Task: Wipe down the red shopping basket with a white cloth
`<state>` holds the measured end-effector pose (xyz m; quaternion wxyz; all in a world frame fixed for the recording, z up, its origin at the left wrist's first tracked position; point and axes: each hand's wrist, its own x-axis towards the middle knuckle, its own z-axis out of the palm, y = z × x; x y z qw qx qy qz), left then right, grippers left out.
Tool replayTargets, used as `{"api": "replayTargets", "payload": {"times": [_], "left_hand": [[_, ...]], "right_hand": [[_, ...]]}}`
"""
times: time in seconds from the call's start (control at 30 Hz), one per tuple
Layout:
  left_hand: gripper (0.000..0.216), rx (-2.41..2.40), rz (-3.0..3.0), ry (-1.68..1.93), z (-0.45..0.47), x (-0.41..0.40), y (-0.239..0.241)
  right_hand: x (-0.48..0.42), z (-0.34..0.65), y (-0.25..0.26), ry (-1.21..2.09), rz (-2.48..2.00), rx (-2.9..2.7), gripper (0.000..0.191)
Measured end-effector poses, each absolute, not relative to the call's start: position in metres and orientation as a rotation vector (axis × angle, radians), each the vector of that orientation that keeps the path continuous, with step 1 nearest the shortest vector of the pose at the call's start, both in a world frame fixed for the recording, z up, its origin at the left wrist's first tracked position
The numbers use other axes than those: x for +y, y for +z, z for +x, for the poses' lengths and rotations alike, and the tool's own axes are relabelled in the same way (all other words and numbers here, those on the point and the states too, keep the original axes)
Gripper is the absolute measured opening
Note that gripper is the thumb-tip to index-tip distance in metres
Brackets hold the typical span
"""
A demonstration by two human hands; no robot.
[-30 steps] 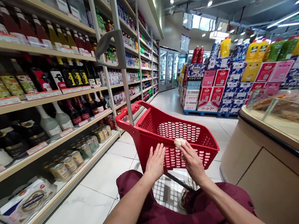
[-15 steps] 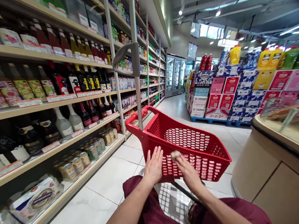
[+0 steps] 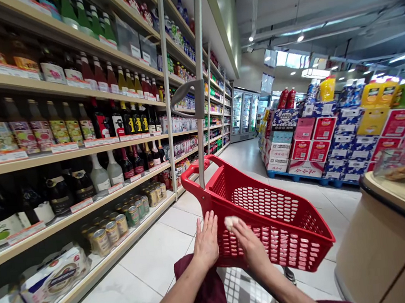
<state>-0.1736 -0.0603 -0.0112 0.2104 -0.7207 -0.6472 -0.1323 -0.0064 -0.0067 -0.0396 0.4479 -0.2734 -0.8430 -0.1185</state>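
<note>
A red plastic shopping cart (image 3: 230, 206) with perforated sides stands close in front of me. My left hand (image 3: 205, 243) lies flat against its near side wall, below the handle end, fingers stretched out and nothing in it. Just to the right, my right hand (image 3: 251, 245) is at the same wall, its fingertips over a small crumpled white wad (image 3: 231, 222), perhaps tissue or cloth. The thumb is hidden. A metal pole (image 3: 202, 146) with a grey loop handle (image 3: 188, 100) rises from the cart's rear corner.
Shelves (image 3: 115, 144) of bottles and cans run along the left. Stacked drink cartons (image 3: 306, 143) stand on a blue pallet (image 3: 299, 175) at the back right. A rounded counter (image 3: 375, 249) is close on the right. Glass-door fridges (image 3: 244, 113) stand at the far end.
Both hands have slid left along the cart's side toward its handle end, the right one with the white wad. My view has turned slightly, so the cart sits lower and farther right.
</note>
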Motion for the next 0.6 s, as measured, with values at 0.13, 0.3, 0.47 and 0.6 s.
{"api": "replayTargets", "payload": {"times": [0.13,0.3,0.47,0.6], "left_hand": [[0.074,-1.875,-1.908,-0.424,-0.186,-0.063,-0.009],[0.077,-1.951,-1.855,-0.451,-0.205,-0.062,-0.002],[0.082,-2.066,-1.746,-0.508,-0.226,-0.059,0.008],[0.081,-2.006,-1.756,-0.509,-0.237,-0.062,0.010]], "right_hand": [[-0.002,-0.027,-0.023,-0.299,-0.614,-2.052,0.047],[-0.003,-0.048,-0.022,-0.213,-0.515,-2.110,0.051],[0.006,-0.094,0.015,-0.174,-0.504,-2.056,0.047],[0.001,-0.098,-0.013,-0.159,-0.495,-2.214,0.044]]}}
